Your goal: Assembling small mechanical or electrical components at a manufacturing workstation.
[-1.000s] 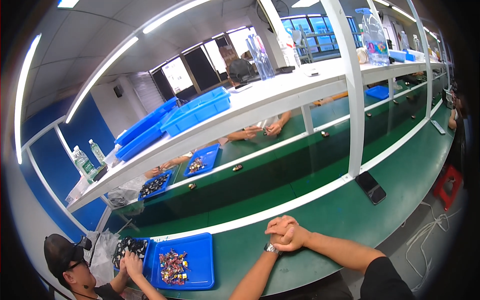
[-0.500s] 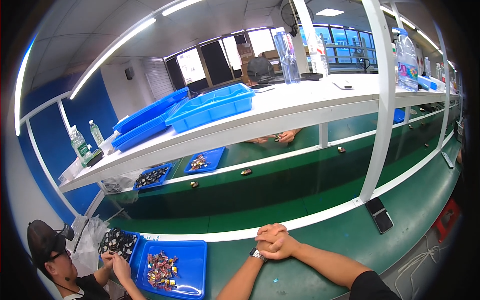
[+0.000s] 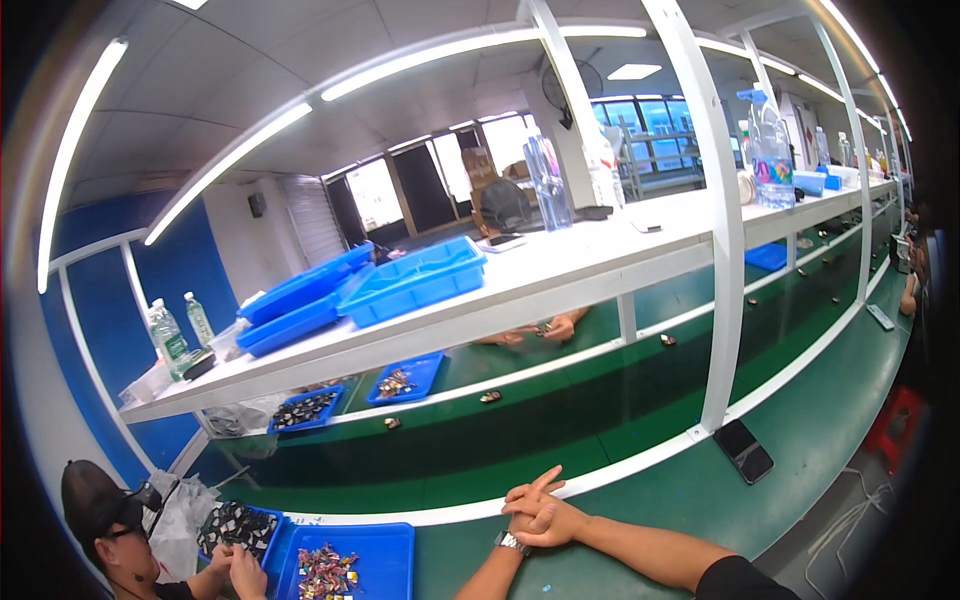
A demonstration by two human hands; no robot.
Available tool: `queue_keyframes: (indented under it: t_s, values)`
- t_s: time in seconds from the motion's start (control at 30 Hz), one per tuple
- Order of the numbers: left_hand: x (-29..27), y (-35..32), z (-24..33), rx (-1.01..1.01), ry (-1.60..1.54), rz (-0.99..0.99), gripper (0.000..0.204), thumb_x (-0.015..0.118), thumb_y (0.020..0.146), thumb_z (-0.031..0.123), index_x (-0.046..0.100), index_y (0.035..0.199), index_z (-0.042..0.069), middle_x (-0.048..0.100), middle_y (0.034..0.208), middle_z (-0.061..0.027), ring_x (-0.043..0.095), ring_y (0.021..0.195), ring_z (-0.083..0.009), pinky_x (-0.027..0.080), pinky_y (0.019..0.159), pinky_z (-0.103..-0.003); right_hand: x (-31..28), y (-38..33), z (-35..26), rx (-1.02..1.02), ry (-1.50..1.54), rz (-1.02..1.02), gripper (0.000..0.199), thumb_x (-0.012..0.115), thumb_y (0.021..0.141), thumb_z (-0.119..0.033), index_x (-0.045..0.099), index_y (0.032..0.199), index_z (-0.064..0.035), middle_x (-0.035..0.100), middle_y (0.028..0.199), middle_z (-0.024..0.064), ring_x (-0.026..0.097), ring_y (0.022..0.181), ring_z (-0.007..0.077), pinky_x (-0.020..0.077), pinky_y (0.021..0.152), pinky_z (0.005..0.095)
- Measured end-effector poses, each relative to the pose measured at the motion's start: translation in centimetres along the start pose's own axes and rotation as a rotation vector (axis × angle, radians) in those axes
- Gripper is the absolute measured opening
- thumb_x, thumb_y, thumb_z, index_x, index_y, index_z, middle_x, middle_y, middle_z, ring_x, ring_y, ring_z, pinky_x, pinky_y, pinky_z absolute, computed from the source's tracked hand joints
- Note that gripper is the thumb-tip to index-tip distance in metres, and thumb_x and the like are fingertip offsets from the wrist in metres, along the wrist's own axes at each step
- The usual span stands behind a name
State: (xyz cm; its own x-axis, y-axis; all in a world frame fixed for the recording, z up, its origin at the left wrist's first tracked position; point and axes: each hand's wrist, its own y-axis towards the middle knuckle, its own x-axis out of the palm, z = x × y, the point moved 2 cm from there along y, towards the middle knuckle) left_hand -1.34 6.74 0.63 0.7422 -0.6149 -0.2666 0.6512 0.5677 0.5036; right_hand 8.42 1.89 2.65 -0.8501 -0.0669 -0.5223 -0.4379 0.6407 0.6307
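Observation:
My left hand (image 3: 519, 514), with a metal-banded watch at its wrist, and my right hand (image 3: 563, 522) are clasped together above the green bench (image 3: 455, 545). Their fingers interlace loosely, and a few of them stretch upward. No object shows between the hands. A blue tray (image 3: 385, 560) to their left carries a heap of small parts with reddish wires (image 3: 325, 575). Further left, another blue tray holds black pieces (image 3: 236, 526). Off to the right, a black phone (image 3: 743, 452) lies on the bench beside a white post.
At the lower left, a co-worker's hands (image 3: 237, 572) meet beside the black pieces. A white shelf (image 3: 560, 262) crosses ahead, bearing blue trays (image 3: 415, 282) and bottles (image 3: 772, 155). Its white post (image 3: 722, 330) stands near the phone. Another person's hands (image 3: 555, 327) appear beneath the shelf.
The view has tilted, so the shelf and bench sit lower in the picture. My clasped fingers have loosened, and some now stretch out. The co-worker's hands remain together.

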Motion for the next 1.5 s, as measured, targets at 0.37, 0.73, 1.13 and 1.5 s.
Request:
queue_keyframes:
  t_s: [0.37, 0.73, 1.13, 1.5]
  values:
    - [-1.2, -0.9, -0.6, 0.017, -0.018, 0.24, 0.077, 0.061, 0.093, 0.038, 0.023, 0.154, 0.01, 0.042, 0.149, -0.019, 0.051, 0.129, -0.031, 0.047, 0.101, -0.042, -6.8, 4.9, -16.3, -0.129, -0.781, -0.058, 0.04, 0.069, 0.073, -0.015, 0.063, 0.112, -0.0125, 0.066, 0.096, 0.0042, 0.066, 0.093, 0.025, 0.052, 0.079, 0.0366]
    - [-0.7, 0.0, 1.2, -0.164, 0.195, 0.226, 0.056, 0.062, 0.092, 0.014, 0.042, 0.144, 0.005, 0.056, 0.136, -0.021, 0.055, 0.127, -0.0312, 0.051, 0.098, -0.04, -9.3, 2.4, -37.7, -0.791, -0.641, 0.343, 0.028, 0.06, 0.079, -0.021, 0.067, 0.096, 0.001, 0.063, 0.089, 0.0098, 0.062, 0.083, 0.0238, 0.0516, 0.081, 0.0345]
    - [-1.4, -0.4, 1.1, -0.187, 0.214, 0.274, 0.052, 0.059, 0.09, 0.006, 0.044, 0.141, 0.004, 0.057, 0.134, -0.0177, 0.056, 0.124, -0.028, 0.051, 0.096, -0.039, -5.4, 2.8, -33.2, -0.771, -0.674, -0.071, 0.016, 0.06, 0.075, -0.018, 0.062, 0.087, -0.0073, 0.058, 0.085, 0.0052, 0.059, 0.084, 0.018, 0.0452, 0.077, 0.0315]
    - [-2.4, -1.4, -2.2, -0.1, -0.154, 0.388, 0.041, 0.049, 0.096, 0.004, 0.044, 0.136, 0.003, 0.062, 0.123, -0.0126, 0.063, 0.11, -0.0222, 0.054, 0.091, -0.032, -3.0, 2.2, -4.6, 0.198, -0.354, 0.032, 0.046, 0.066, 0.084, -0.018, 0.057, 0.129, -0.0144, 0.053, 0.129, 0.0102, 0.059, 0.113, 0.0296, 0.0512, 0.093, 0.0392]
